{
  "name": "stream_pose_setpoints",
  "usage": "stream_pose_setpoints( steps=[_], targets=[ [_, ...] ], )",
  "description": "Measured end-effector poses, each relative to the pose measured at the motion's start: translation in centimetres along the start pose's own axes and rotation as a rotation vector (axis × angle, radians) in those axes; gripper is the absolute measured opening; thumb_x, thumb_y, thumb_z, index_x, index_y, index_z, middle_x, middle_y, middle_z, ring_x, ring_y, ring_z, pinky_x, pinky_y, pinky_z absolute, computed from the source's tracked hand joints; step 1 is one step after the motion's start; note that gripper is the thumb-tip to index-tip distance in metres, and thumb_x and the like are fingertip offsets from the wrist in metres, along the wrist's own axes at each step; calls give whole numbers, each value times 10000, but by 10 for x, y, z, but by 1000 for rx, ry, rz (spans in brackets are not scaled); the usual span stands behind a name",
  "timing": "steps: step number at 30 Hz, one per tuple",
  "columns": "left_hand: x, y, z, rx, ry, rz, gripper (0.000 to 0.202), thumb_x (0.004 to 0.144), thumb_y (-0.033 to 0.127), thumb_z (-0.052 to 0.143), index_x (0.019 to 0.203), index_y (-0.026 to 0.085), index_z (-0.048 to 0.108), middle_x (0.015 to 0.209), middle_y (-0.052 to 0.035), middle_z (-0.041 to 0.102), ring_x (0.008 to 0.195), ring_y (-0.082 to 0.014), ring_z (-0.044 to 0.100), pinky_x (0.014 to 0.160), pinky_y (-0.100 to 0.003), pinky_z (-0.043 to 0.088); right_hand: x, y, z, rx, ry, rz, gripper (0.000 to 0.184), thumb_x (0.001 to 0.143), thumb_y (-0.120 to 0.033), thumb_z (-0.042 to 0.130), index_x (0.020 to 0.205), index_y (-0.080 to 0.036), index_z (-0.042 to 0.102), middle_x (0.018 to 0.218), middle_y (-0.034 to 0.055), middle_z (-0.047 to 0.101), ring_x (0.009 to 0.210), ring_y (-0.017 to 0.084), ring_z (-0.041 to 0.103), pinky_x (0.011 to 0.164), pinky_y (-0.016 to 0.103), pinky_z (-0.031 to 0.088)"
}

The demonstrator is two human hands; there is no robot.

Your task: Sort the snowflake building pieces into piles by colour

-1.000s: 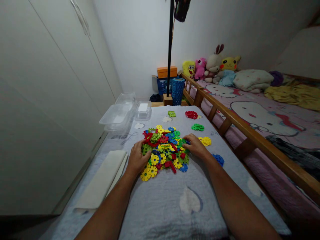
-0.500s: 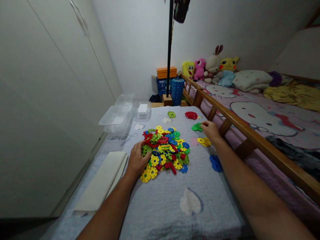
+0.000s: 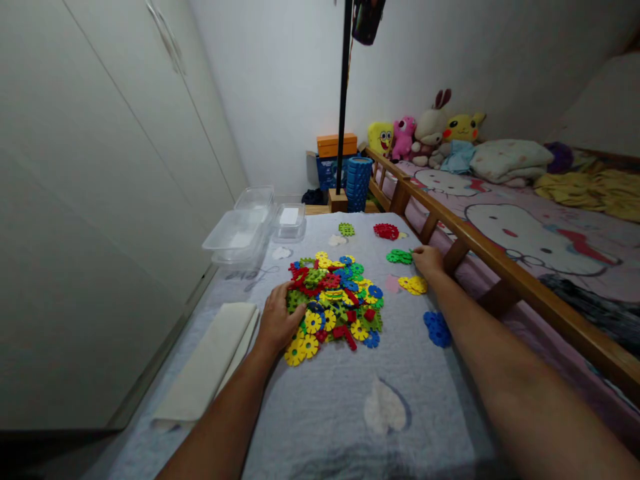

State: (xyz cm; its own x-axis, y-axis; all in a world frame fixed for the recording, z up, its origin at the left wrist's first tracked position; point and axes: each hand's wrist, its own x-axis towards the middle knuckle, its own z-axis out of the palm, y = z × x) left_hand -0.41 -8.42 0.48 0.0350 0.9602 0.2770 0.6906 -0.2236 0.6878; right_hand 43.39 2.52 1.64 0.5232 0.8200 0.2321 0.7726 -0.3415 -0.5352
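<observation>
A mixed heap of plastic interlocking discs (image 3: 333, 300) in yellow, red, blue and green covers the middle of the table. My left hand (image 3: 281, 317) rests against its left side, thumb apart from the fingers, with nothing gripped. Beyond the heap's right side, my right hand (image 3: 427, 261) has its fingers pinched beside a small pile of green discs (image 3: 399, 257). A bit of a green disc (image 3: 413, 251) shows at those fingertips. Single-colour piles lie nearby: yellow discs (image 3: 413, 285), blue discs (image 3: 438, 329), red pieces (image 3: 386, 231) and light green square pieces (image 3: 347, 229).
Clear plastic containers (image 3: 235, 233) stand at the back left, near a folded cream cloth (image 3: 207, 363). A wooden bed rail (image 3: 465, 237) runs along the right side. A black pole (image 3: 343, 100) on a wooden block rises behind the table.
My right hand has shifted slightly right, away from the green pile, uncovering more of it. My left hand stays at the heap. The whole view has shifted a little.
</observation>
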Motion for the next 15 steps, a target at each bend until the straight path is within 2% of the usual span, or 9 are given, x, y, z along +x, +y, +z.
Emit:
stream_pose_setpoints(
  steps=[4, 8, 10, 12, 15],
  targets=[
    [0, -1, 1, -1, 7, 6, 508, 815, 340, 607, 1297, 194, 542, 1316, -127, 607, 1280, -298, 545, 1129, -494, 419, -11, -11, -4, 53, 1, -37, 310, 680, -123, 572, 897, -142, 791, 958, 140, 781, 943, 273, 712, 847, 339, 518],
    [0, -1, 2, 2, 14, 7, 506, 808, 340, 613, 1291, 206, 545, 1309, -119, 609, 1265, -297, 557, 1121, -486, 427, -30, -42, -1, 206, -31, -150, 318, 727, -153, 554, 952, -161, 778, 976, 95, 777, 922, 231, 703, 847, 315, 516],
    [0, -1, 2, 3, 14, 4, 507, 808, 340, 614, 1290, 201, 547, 1303, -123, 610, 1266, -298, 557, 1119, -484, 430, -44, -63, 7, 262, -141, -236, 293, 753, -172, 553, 946, -170, 774, 948, 73, 776, 874, 212, 696, 817, 305, 519],
    [0, -1, 2, -2, 15, 4, 500, 808, 336, 614, 1288, 209, 549, 1295, -116, 614, 1266, -294, 558, 1118, -481, 431, -58, -83, 18, 264, -311, -341, 257, 778, -182, 563, 925, -168, 773, 919, 65, 772, 832, 197, 689, 801, 293, 517],
    [0, 0, 1, -11, 13, 4, 492, 809, 331, 619, 1285, 225, 551, 1284, -103, 618, 1258, -288, 564, 1113, -476, 435, -73, -105, 35, 204, -410, -446, 262, 793, -175, 598, 988, -169, 774, 1012, 75, 768, 923, 203, 685, 877, 300, 505]
  ],
)
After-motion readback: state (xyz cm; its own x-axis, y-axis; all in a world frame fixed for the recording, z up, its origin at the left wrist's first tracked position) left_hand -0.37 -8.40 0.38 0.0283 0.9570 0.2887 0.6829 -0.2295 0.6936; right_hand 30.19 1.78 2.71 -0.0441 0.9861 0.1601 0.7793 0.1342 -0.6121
